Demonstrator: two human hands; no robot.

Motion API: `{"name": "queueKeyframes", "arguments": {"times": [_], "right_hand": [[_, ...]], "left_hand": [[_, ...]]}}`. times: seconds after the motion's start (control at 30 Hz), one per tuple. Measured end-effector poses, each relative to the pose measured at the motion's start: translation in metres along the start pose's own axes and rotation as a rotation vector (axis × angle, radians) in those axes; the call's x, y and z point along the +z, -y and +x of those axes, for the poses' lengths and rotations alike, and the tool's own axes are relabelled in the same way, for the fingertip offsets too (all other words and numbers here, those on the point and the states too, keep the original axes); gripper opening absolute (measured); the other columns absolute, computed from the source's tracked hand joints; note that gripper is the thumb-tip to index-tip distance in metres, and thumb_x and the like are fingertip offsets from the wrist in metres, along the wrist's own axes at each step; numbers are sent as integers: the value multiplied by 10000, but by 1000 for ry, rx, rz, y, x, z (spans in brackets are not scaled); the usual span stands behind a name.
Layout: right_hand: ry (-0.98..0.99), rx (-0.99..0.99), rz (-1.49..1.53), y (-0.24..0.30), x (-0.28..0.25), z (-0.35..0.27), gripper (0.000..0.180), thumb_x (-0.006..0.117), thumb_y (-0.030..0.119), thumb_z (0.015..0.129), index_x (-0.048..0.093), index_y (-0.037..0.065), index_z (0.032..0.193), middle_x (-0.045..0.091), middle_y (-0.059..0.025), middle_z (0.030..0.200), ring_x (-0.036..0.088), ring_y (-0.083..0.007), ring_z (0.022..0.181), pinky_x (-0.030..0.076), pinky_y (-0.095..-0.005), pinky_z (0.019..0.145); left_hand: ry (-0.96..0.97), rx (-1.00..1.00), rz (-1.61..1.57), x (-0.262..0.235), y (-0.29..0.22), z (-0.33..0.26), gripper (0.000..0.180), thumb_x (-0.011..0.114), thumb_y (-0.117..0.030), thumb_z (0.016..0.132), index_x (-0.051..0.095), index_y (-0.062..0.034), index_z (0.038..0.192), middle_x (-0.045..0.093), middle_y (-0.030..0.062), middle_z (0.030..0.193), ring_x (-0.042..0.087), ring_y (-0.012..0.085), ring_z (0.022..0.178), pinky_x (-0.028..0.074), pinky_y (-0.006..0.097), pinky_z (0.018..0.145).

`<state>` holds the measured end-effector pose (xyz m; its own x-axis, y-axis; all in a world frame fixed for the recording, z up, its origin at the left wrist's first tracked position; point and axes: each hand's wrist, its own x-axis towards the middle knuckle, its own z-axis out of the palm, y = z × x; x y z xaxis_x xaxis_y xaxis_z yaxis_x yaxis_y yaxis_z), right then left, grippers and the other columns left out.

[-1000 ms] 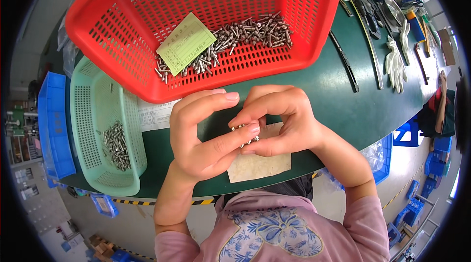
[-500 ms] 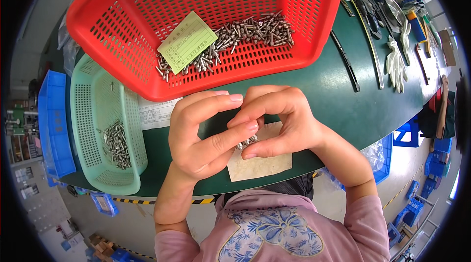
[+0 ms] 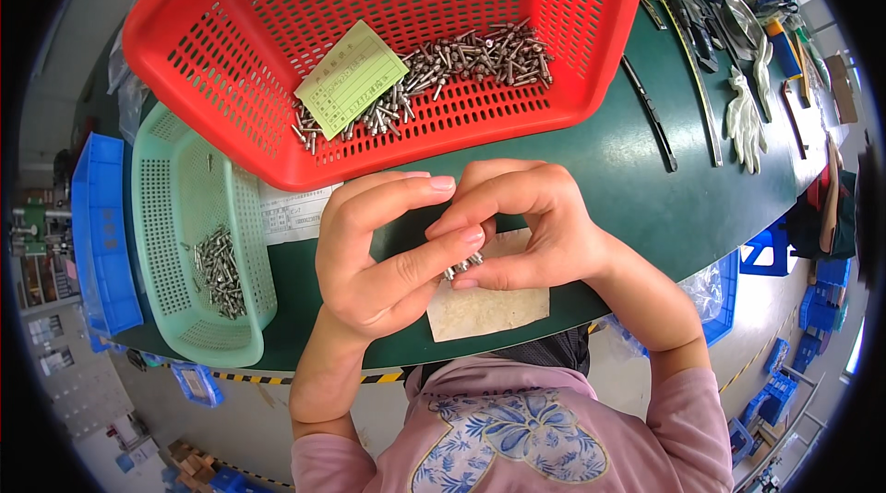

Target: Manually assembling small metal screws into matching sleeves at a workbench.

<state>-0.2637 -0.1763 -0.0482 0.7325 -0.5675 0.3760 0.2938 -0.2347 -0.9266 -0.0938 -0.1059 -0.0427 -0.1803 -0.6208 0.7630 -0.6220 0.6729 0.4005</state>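
Observation:
Both hands meet over a piece of tan paper (image 3: 489,308) near the table's front edge. My left hand (image 3: 378,258) is curled, its thumb and fingers closing in on small metal pins (image 3: 464,266). From the other side my right hand (image 3: 531,225) pinches the same pins between thumb and bent fingers. Only the pins' shiny ends show; the rest is hidden by the fingers. Beyond the hands a large red basket (image 3: 443,128) holds a heap of similar metal pins (image 3: 498,54) and a yellow-green card (image 3: 352,79).
At the left stands a pale green basket (image 3: 263,258) with more pins (image 3: 220,276), beside a blue bin (image 3: 103,225). A white printed sheet (image 3: 295,214) lies partly under the red basket. To the right are a black rod (image 3: 650,114), a steel ruler (image 3: 701,96) and white gloves (image 3: 744,124).
The pins show a little more between my fingertips, and my right thumb has shifted slightly upward. The arms and baskets stay almost where they were.

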Motion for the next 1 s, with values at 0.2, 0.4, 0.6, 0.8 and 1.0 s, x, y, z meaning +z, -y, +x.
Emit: {"name": "queueKeyframes", "arguments": {"times": [0.2, 0.4, 0.6, 0.8, 1.0], "right_hand": [[-6, -4, 3, -1, 0, 0, 279, 763, 56, 644, 675, 31, 907, 603, -40, 781, 527, -111, 646, 418, -231, 542], [-8, 3, 14, -1, 0, 0, 274, 763, 54, 645, 670, 26, 901, 598, -42, 773, 525, -113, 637, 419, -234, 541], [-4, 31, 13, -1, 0, -1, 248, 764, 62, 656, 660, 16, 877, 586, -34, 756, 529, -100, 648, 421, -229, 545], [-35, 53, 34, 0, 2, -1, 237, 775, 86, 671, 658, 13, 864, 583, -26, 751, 515, -87, 638, 414, -223, 545], [-68, 120, 1, -2, 0, -2, 231, 789, 131, 677, 653, 21, 828, 561, -4, 695, 492, -70, 606, 396, -212, 532]], "left_hand": [[2, -2, -16, 0, 1, 0, 376, 693, -76, 540, 729, -136, 909, 591, 93, 1060, 575, 251, 888, 486, 335, 733], [22, -24, -20, -1, -1, 1, 392, 680, -52, 537, 726, -124, 919, 591, 98, 1061, 576, 251, 894, 482, 339, 737], [44, -95, -70, -2, -3, 1, 382, 680, -33, 569, 717, -116, 940, 590, 114, 1059, 576, 248, 905, 473, 340, 749], [38, -240, -206, 0, -5, 1, 284, 696, -39, 651, 709, -85, 931, 587, 137, 1048, 578, 248, 920, 481, 333, 736], [68, -521, -464, 2, -9, 1, 164, 682, -110, 777, 707, -75, 936, 561, 145, 1106, 578, 268, 961, 488, 327, 768]]}}
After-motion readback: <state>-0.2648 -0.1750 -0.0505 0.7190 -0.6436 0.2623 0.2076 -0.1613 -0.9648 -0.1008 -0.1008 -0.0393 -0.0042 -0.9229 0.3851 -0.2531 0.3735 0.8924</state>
